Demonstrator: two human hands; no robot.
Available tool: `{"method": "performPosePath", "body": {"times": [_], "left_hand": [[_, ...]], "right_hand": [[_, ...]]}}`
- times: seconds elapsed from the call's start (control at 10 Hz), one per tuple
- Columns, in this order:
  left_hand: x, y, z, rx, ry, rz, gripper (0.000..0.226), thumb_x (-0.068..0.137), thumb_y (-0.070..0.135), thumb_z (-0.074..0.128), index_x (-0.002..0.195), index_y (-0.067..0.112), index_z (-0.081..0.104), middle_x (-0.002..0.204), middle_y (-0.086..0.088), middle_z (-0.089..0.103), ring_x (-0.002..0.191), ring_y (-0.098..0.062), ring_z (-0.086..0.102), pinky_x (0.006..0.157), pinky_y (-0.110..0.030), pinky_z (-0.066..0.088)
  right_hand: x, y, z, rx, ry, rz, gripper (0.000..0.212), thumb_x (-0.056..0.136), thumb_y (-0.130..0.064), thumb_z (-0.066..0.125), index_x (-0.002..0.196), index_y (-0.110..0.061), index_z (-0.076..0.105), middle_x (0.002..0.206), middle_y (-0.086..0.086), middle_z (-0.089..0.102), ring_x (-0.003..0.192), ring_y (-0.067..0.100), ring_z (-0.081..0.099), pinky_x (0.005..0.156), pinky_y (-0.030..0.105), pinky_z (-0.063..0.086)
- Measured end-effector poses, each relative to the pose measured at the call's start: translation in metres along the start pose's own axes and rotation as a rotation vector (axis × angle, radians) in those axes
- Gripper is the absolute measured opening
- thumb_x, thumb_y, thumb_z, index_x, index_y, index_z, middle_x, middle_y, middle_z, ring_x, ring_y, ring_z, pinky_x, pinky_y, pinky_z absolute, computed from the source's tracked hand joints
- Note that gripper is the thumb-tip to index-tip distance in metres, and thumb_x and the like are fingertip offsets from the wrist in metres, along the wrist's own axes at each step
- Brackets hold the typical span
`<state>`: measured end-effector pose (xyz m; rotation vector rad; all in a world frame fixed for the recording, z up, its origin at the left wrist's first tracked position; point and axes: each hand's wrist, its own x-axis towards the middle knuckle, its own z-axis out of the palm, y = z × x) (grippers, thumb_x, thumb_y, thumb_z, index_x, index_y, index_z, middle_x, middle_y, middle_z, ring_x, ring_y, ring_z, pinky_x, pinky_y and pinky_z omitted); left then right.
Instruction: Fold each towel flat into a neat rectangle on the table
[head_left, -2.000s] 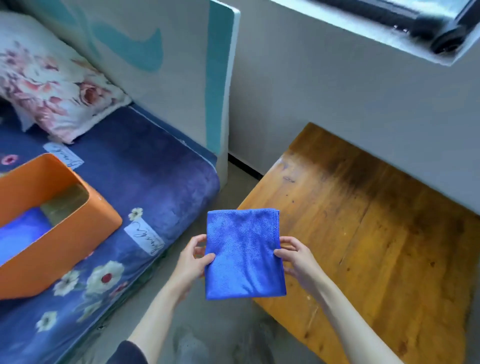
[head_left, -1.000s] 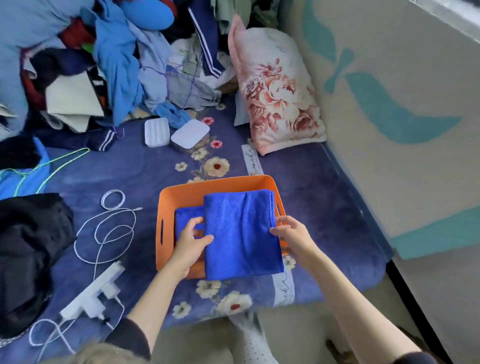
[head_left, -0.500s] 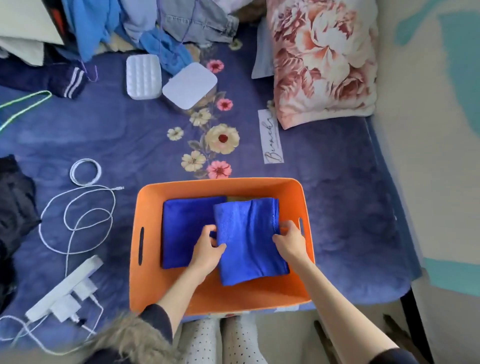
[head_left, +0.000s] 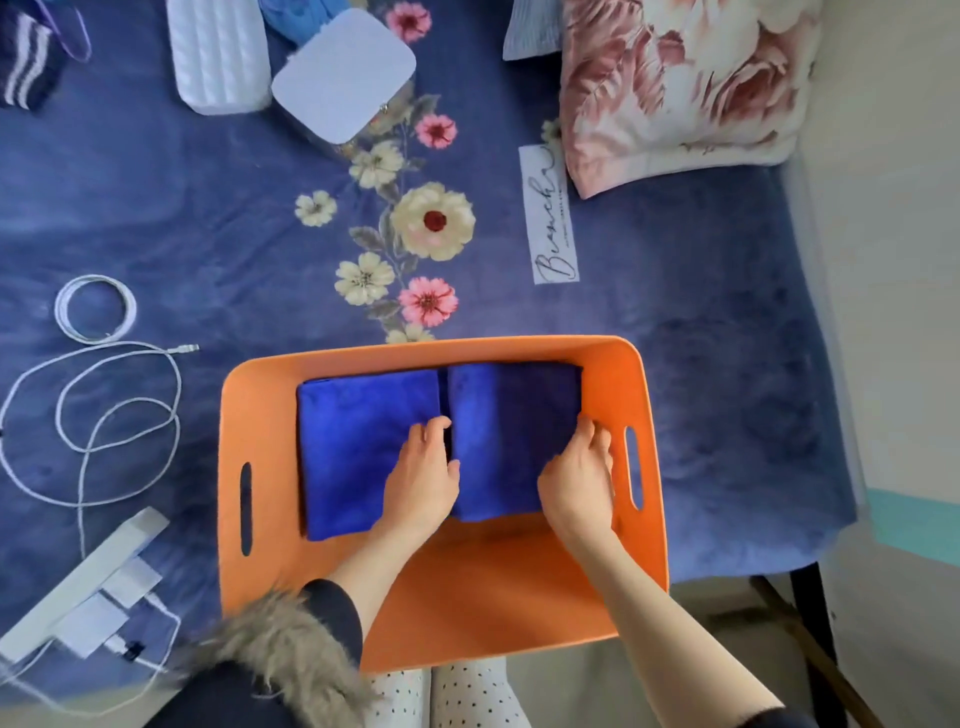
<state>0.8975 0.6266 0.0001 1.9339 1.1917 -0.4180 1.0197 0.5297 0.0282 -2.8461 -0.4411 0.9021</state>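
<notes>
While both forearms reach into the basket (head_left: 644, 519), each hand grips the right towel (head_left: 511, 436).

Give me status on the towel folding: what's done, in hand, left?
Done: two blue towels lie folded as rectangles side by side in the orange bin. The left towel is settled. In hand: the left hand and right hand grip the edges of the right towel, seating it. Left: letting go. No unfolded towels are in view.

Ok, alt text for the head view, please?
Two hands, left hand and right hand, press a folded blue towel into an orange bin beside another folded towel, on a flowered bedspread.
</notes>
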Motion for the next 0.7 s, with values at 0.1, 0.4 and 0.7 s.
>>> {"method": "performPosePath", "body": {"times": [0.1, 0.4, 0.7], "left_hand": [[-0.004, -0.006, 0.006, 0.377, 0.045, 0.218, 0.073, 0.087, 0.039, 0.057, 0.147, 0.029, 0.015, 0.155, -0.007, 0.012, 0.139, -0.031, 0.019, 0.108, -0.047, 0.027], [0.041, -0.034, 0.029, 0.668, -0.07, 0.337, 0.115, 0.061, 0.083, 0.049, 0.126, 0.048, -0.039, 0.138, 0.002, -0.051, 0.127, -0.032, -0.043, 0.094, -0.077, -0.012], [0.049, -0.033, 0.036, 0.698, -0.092, 0.282, 0.111, 0.061, 0.087, 0.041, 0.121, 0.05, -0.044, 0.136, 0.005, -0.053, 0.122, -0.029, -0.051, 0.09, -0.077, -0.017]], "right_hand": [[-0.004, 0.01, 0.012, -0.201, 0.031, -0.244, 0.07, 0.086, -0.003, 0.045, 0.149, -0.012, 0.016, 0.155, 0.015, 0.015, 0.138, 0.035, 0.022, 0.103, 0.041, 0.035], [0.05, 0.019, 0.032, -0.593, -0.248, -0.472, 0.113, 0.078, -0.045, 0.068, 0.146, -0.023, -0.019, 0.154, 0.018, -0.02, 0.142, 0.035, -0.018, 0.116, 0.043, 0.0], [0.06, 0.012, 0.032, -0.462, -0.366, -0.409, 0.099, 0.085, -0.037, 0.063, 0.149, -0.02, -0.01, 0.154, 0.017, -0.02, 0.143, 0.035, -0.015, 0.118, 0.044, 0.003]]}}
